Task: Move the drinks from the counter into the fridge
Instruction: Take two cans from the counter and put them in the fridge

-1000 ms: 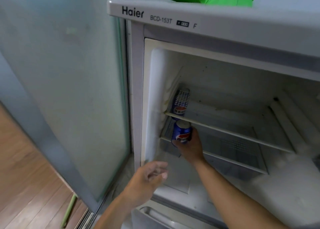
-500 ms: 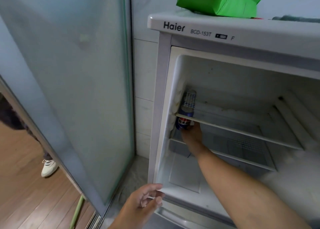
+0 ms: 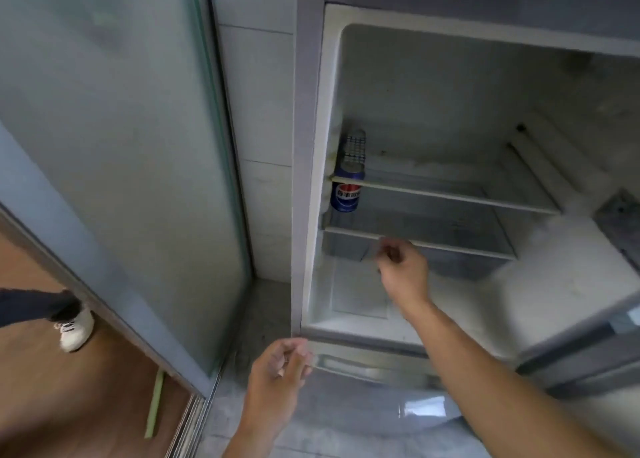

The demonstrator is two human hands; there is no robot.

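Blue cola can (image 3: 345,193) stands upright on the lower glass shelf (image 3: 426,246) of the fridge (image 3: 313,166), at the far left, close against the frosted side wall; whether it touches the wall cannot be told. A second can (image 3: 354,145) with a checked pattern stands on the upper shelf (image 3: 450,197), directly above and behind it. Right hand (image 3: 401,267) hovers in front of the lower shelf edge, apart from the can, fingers loosely curled and holding nothing. Left hand (image 3: 280,367) hangs low by the fridge's bottom left corner, fingers also loosely curled, empty. Risks, as judgement: the blue can sits near the front edge of its shelf, so a knock from a hand or a hard door swing could tip it forward; frost on the wall may make the shelf end slippery or uneven. The bench and any remaining drinks are out of view, so how many are left cannot be told. Surroundings: a frosted glass sliding door (image 3: 121,145) stands just left of the fridge, narrowing the standing room; a white shoe (image 3: 74,329) of another person shows on the wooden floor (image 3: 69,405) beyond it, possibly in the return path. A green strip (image 3: 154,405) lies by the door track.
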